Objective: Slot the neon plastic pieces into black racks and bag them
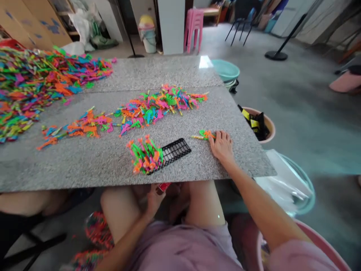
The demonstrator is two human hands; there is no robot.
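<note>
My right hand (pixel 222 146) lies on the grey speckled table (pixel 197 165), fingers stretched out and thumb apart. Its thumb side touches a few small plastic toy pieces (pixel 207 134) in orange, green and yellow. Below the table's front edge, over my lap, my left hand (pixel 155 198) is closed around a small red object (pixel 164 186), partly hidden by the edge. Between the hands on the tabletop is a black lattice rack (pixel 177 149). Green, orange and pink toy pieces (pixel 145 154) stand bunched upright in its left end.
Loose toy pieces (pixel 158 105) lie in a strip across the table, with a large heap (pixel 42 79) at the far left. Right of the table are a tub with black-and-yellow packets (pixel 256 122), a turquoise basin (pixel 225 69) and a pink tub (pixel 318 241). Someone's leg (pixel 31 205) shows at left.
</note>
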